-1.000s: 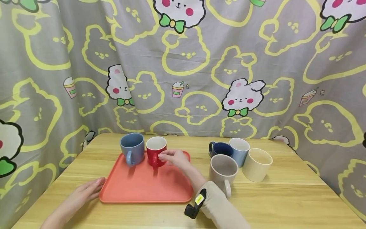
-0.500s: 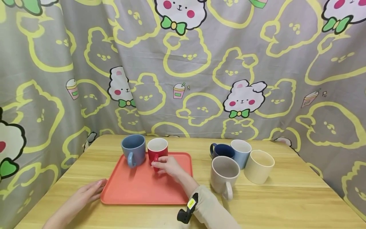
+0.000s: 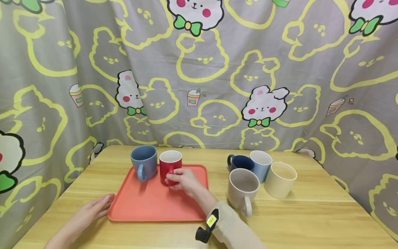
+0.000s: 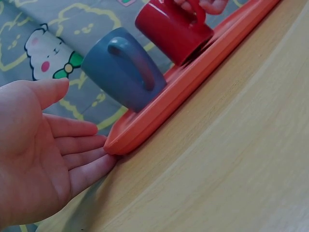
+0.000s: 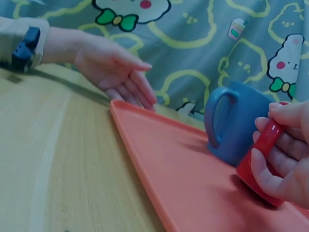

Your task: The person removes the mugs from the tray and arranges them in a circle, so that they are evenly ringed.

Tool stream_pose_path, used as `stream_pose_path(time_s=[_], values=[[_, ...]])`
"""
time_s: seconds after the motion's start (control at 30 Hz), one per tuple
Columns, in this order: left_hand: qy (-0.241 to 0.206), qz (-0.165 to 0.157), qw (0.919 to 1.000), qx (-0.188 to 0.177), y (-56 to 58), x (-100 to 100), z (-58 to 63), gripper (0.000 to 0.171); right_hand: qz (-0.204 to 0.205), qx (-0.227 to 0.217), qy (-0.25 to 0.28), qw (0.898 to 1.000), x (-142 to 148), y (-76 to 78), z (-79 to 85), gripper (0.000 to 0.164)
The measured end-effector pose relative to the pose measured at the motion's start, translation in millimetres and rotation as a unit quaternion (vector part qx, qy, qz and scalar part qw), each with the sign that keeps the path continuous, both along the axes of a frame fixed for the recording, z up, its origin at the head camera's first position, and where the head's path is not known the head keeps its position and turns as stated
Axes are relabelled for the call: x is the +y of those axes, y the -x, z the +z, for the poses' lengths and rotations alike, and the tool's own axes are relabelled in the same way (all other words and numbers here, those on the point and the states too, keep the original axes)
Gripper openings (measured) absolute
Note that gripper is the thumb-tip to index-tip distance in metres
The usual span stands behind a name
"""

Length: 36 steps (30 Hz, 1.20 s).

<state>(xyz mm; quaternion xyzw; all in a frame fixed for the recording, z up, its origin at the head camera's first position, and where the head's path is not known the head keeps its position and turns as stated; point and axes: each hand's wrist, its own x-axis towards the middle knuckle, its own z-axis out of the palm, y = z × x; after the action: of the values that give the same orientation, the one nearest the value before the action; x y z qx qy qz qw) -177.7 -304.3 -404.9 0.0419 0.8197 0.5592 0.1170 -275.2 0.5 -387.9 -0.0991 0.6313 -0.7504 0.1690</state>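
In the head view, you have two of the six mugs at the tray (image 3: 155, 207), which lies left of centre in the lower half of the frame. The blue mug (image 3: 148, 165) stands at its upper left corner, with no hand on it. The red mug (image 3: 164, 168) is just right of it, near the tray's far edge, and your right hand (image 3: 186, 180) has thumb and fingers curled round its handle (image 5: 269, 136). Its base looks down on the tray, though you can't tell whether its full weight rests there, so count this placement as nearly done, not released. Your left hand (image 3: 94, 206) has straight, relaxed fingers touching the tray's left edge, gripping nothing. Four mugs stand off the tray, close together at right of centre on the table (image 3: 311, 221): navy mug (image 3: 240, 160), light blue mug (image 3: 264, 168), grey mug (image 3: 240, 193) and cream mug (image 3: 279, 185). By that count, the work looks roughly a third along
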Motion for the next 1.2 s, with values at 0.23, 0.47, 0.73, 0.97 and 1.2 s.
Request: stream_pose_path(time_s=[0.23, 0.47, 0.73, 0.97, 1.2], values=[[-0.003, 0.000, 1.0000, 0.000, -0.2, 0, 0.7, 0.067, 0.029, -0.012, -0.004, 0.999, 10, -8.8, 10.7, 0.027], [0.005, 0.005, 1.0000, 0.005, 0.0, 1, -0.1, 0.066, 0.078, 0.015, 0.007, 0.997, 22, -27.7, 33.6, 0.028], [0.000, 0.001, 1.0000, 0.006, 0.7, -1, -0.3, 0.065, 0.101, 0.046, 0.071, 0.991, 49, -47.3, 64.2, 0.012], [0.006, -0.001, 1.0000, -0.006, 1.0, -2, 1.8, 0.067, 0.085, 0.110, 0.049, 0.989, 89, -58.3, 86.8, 0.010], [0.007, 0.001, 0.9999, -0.008, 1.0, -1, 2.0, 0.067, 0.107, 0.198, 0.064, 0.972, 146, -64.6, 97.4, 0.020]])
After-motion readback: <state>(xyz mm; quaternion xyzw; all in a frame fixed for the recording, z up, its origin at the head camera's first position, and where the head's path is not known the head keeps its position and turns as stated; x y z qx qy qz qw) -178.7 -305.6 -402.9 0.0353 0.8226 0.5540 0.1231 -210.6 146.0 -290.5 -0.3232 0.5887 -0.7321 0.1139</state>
